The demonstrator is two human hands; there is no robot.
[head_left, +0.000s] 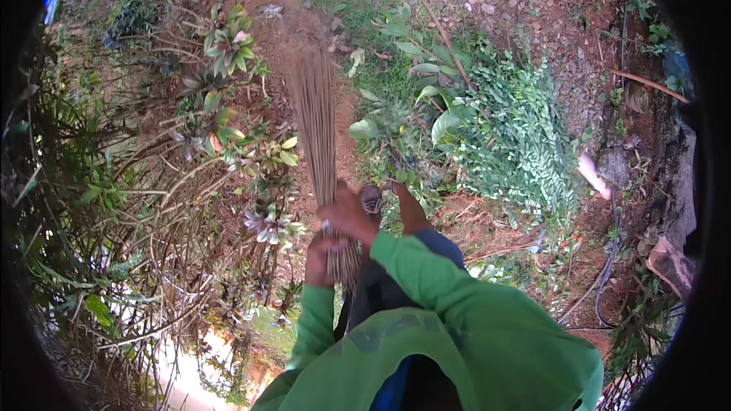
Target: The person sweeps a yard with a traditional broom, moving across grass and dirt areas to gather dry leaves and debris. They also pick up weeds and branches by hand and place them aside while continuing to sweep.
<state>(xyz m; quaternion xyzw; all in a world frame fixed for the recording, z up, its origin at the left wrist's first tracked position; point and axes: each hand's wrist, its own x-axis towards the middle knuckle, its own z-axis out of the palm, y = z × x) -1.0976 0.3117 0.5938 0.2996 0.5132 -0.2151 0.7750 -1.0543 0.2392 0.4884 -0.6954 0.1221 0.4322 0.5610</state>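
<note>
A stick broom (pixel 314 122) made of thin brown ribs points away from me, its loose bristle ends spreading over the reddish soil. My left hand (pixel 317 260) is wrapped round its bound butt end, on the left side. Just above it, my right hand (pixel 352 215) crosses over from the right and grips the bundle from on top. A pale band shows on the broom between the two hands. Both forearms are in green sleeves. Beside my right hand, my sandalled foot (pixel 371 199) and a bare leg show; the fingers on the broom's underside are hidden.
Leafy shrubs with bare stems (pixel 175 183) crowd the left side. On the right lies a heap of cut green foliage (pixel 518 137) with a brown stick (pixel 449 42). Farther right are stones, a thin cable (pixel 601 281) and a cut piece of wood (pixel 671 266).
</note>
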